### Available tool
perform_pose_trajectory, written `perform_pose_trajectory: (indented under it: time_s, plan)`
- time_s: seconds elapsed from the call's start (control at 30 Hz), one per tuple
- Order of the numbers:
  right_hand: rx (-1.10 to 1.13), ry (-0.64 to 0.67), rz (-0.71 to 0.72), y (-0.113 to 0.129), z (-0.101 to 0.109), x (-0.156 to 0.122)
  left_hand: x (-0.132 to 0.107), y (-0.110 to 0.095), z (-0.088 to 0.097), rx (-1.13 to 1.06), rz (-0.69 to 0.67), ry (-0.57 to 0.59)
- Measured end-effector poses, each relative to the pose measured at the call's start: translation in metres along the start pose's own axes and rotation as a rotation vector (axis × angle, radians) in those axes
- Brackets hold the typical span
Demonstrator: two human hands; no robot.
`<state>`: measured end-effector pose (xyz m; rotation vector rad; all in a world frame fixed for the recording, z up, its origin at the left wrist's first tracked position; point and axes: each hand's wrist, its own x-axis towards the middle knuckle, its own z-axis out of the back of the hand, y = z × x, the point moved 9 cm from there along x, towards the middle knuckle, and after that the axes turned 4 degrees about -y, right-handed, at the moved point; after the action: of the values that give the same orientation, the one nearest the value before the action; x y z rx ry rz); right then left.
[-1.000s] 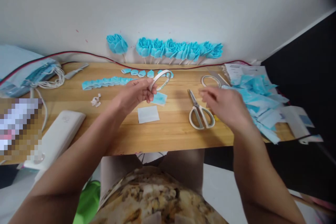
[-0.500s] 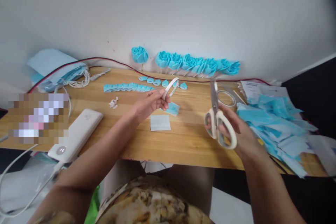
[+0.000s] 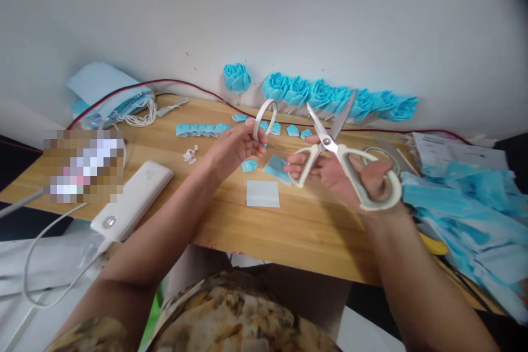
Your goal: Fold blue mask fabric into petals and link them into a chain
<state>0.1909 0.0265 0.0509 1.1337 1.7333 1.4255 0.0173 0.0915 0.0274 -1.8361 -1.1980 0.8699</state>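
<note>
My left hand [image 3: 235,146] pinches a narrow roll of white tape [image 3: 258,122], held up on edge above the table. Scissors [image 3: 328,142] with cream handles are in my right hand [image 3: 340,176], thumb and fingers through the loops. Their blades are spread and point up and away from me. Between and below the hands lie a pale blue-white rectangle of sheet [image 3: 263,193], a blue sheet piece [image 3: 277,169] and a small folded blue piece [image 3: 249,165]. Behind the left hand run a row of overlapping blue folded pieces [image 3: 201,130] and several separate ones [image 3: 292,130].
Blue flowers on sticks [image 3: 322,93] lean against the wall. Blue sheet scraps [image 3: 466,203] and printed papers [image 3: 462,151] cover the right end. At left are a white power bank [image 3: 134,198] with a cable, a bag of blue sheets [image 3: 109,88] and crumpled white bits [image 3: 190,154].
The scissors have moved left, nearer the tape, and their blades have spread apart. My right palm has turned upward. The left hand still holds the tape roll; the view has shifted slightly.
</note>
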Motion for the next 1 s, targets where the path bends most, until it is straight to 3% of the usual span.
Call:
perform_pose_trajectory:
  time_s: [0.13,0.37,0.77,1.0]
  plan:
    - [-0.016,0.085,0.051,-0.008,-0.012,-0.006,0.000,0.001,0.001,0.026,-0.017,0.016]
    - [-0.014,0.176,-0.076,-0.039,-0.011,-0.017,-0.001,0.013,-0.008,0.066,-0.054,0.144]
    - [-0.018,0.199,-0.056,-0.042,-0.017,-0.013,-0.011,0.033,-0.024,0.244,-0.020,0.288]
    - [0.020,0.207,-0.045,-0.040,-0.022,-0.012,-0.014,0.036,-0.026,0.284,0.002,0.301]
